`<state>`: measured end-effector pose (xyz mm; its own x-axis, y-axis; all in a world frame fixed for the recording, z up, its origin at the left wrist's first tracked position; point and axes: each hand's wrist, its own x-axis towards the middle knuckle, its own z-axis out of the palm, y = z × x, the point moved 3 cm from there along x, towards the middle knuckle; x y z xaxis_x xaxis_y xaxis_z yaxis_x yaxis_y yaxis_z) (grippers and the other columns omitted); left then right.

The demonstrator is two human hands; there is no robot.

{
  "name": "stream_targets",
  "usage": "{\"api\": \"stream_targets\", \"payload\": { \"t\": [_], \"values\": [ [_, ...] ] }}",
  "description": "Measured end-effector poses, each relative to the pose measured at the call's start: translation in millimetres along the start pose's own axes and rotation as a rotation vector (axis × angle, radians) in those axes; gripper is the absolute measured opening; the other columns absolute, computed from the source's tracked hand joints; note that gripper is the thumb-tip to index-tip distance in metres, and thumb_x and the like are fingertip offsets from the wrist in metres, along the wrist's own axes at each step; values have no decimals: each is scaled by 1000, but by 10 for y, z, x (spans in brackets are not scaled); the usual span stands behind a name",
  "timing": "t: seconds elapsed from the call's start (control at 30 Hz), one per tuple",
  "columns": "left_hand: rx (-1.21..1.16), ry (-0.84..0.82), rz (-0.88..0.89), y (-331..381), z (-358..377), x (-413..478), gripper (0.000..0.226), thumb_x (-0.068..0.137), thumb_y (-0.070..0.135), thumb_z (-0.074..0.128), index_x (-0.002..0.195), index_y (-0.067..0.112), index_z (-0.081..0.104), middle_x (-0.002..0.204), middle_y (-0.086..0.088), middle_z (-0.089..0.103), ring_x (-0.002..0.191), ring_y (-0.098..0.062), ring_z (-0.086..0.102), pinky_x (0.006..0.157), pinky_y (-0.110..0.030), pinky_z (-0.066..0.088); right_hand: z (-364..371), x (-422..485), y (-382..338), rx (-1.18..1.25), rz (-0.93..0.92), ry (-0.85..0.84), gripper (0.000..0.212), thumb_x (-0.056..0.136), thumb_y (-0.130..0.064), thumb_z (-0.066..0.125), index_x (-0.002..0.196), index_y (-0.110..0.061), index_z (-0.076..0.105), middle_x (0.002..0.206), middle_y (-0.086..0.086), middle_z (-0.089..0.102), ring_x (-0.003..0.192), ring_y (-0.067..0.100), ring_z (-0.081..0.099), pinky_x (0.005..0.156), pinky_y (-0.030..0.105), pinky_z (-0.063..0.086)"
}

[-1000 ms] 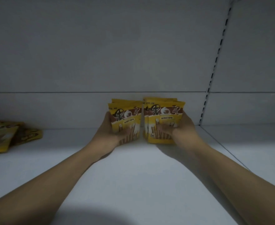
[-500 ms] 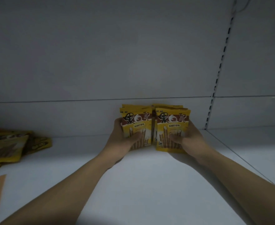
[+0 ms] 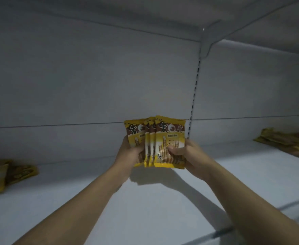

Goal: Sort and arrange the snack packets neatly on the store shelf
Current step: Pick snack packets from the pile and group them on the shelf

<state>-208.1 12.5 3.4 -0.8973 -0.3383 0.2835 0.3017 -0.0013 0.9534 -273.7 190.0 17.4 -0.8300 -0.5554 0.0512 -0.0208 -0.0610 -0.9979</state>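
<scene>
Left grip and right grip both clamp one fan of yellow snack packets - upright over the shelf - fingers curled across the fronts.

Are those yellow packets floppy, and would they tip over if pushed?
Probably fairly stiff: the yellow packets stand straight above the left hand and right hand. Likely tippy, being thin and flat. Probably light: several held at once.

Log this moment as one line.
left hand: grips yellow-and-brown foil snack packets | right hand: grips same packets | packets: upright, fanned, overlapping
</scene>
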Motion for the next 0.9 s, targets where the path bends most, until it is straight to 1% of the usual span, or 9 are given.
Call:
{"api": "stream_targets", "payload": {
  "t": [0.07, 0.13, 0.2, 0.27, 0.37, 0.5, 0.6, 0.7, 0.9],
  "values": [
    [-79, 11, -66, 86, 126, -43, 32, 98, 29, 59, 127, 16, 59, 119, -9, 71, 108, -30, 68, 95, -52, 53, -52, -105, -119, -2, -40, 87, 30, 90, -2, 66, 119, -9, 58, 108, 12, 73, 98, 31, 71, 89, 46, 57],
    [-126, 5, -114, 185, 236, -88, 40, 101, 39, 50, 134, 15, 52, 124, -9, 67, 110, -29, 67, 97, -53, 52, -117, -193, -263, -6, -96, 185, 35, 86, -2, 72, 116, -8, 56, 106, 12, 72, 95, 30, 72, 85, 45, 59],
    [-154, -85, -116, 306, 384, -130, 48, 95, 44, 57, 132, 14, 54, 121, -11, 69, 108, -32, 68, 97, -55, 52, -158, -288, -361, -5, -135, 238, 38, 83, -5, 76, 113, -9, 54, 105, 11, 70, 93, 29, 72, 83, 44, 60],
    [-133, -203, -61, 417, 566, -185, 54, 83, 38, 67, 129, 10, 58, 117, -14, 71, 105, -34, 69, 96, -57, 52, -195, -392, -407, -8, -159, 275, 39, 82, -8, 77, 114, -8, 55, 105, 10, 71, 91, 27, 73, 81, 42, 60],
    [-123, -238, -30, 496, 791, -198, 54, 83, 24, 72, 130, 5, 55, 117, -17, 70, 105, -34, 69, 96, -56, 52, -315, -539, -475, -47, -178, 328, 34, 84, -11, 76, 113, -7, 57, 101, 9, 71, 91, 26, 72, 82, 42, 59],
    [-190, -269, -21, 520, 1167, -152, 58, 82, 20, 72, 134, 4, 51, 121, -19, 68, 108, -37, 68, 96, -58, 52, -627, -723, -599, -65, -228, 378, 29, 85, -14, 76, 109, -11, 62, 97, 6, 72, 80, 18, 73, 66, 28, 58],
    [-217, -323, -18, 477, 1519, -122, 65, 74, 23, 75, 133, 6, 53, 119, -16, 69, 106, -34, 69, 90, -52, 56, -932, -839, -640, -130, -241, 403, 39, 85, -20, 76, 121, -11, 64, 106, 9, 73, 86, 20, 73, 68, 27, 59],
    [-232, -409, -55, 408, 1950, -98, 64, 69, 24, 78, 128, 7, 59, 113, -14, 73, 99, -30, 72, 73, -39, 60, -1293, -916, -619, -167, -237, 419, 39, 86, -26, 76, 121, -12, 65, 97, 5, 74, 79, 16, 73, 65, 27, 58],
    [-215, -438, -118, 139, 2846, 202, 53, 73, 29, 78, 121, 11, 65, 112, -16, 73, 96, -33, 73, 71, -41, 61, -2295, -878, -559, -163, -269, 502, 34, 87, -19, 75, 117, -6, 65, 87, -2, 71, 62, 0, 69, 52, 13, 50]
  ]
}}
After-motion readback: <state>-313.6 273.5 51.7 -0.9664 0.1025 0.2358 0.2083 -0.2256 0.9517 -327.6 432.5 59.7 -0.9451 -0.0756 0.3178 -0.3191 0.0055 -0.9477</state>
